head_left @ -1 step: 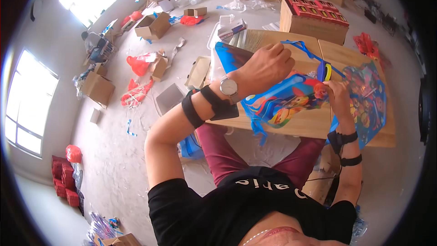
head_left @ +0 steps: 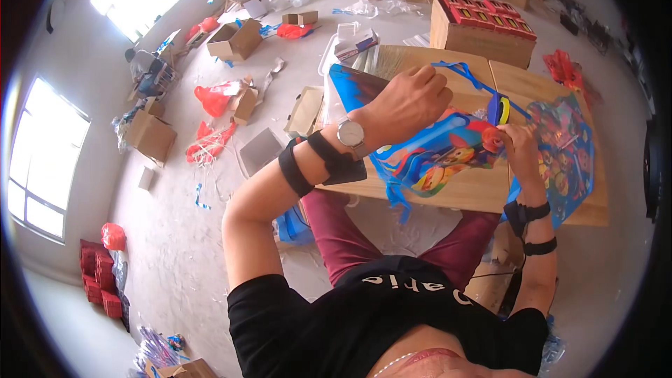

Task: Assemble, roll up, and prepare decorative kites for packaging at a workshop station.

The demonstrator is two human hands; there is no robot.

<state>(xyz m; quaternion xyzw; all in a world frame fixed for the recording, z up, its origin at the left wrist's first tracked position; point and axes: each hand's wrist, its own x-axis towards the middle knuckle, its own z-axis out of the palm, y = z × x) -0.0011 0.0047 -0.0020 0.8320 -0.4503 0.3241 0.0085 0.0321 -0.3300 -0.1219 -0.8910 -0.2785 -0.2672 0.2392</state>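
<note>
A shiny blue sheet (head_left: 448, 157) printed with colourful cartoon figures lies across the wooden table (head_left: 448, 199) before me. Above its far left part, my left hand (head_left: 416, 98) is closed, fingers curled; what they hold, if anything, is hidden. My right hand (head_left: 518, 141) pinches the sheet's right edge by a red, crumpled-looking patch (head_left: 492, 140). Just beyond that hand stands a purple and yellow round item (head_left: 502, 109), perhaps a tape roll. A blue ribbon (head_left: 462, 70) stretches past my left fingertips. Under my right wrist lies a second printed sheet (head_left: 570, 161).
A carton of red boxes (head_left: 483, 31) stands against the table's far edge. Left of the table are an open grey box (head_left: 264, 150) and a shallow carton (head_left: 305, 112). Cartons, red plastic bags (head_left: 213, 100) and scraps litter the floor. Another person (head_left: 143, 66) sits at far left.
</note>
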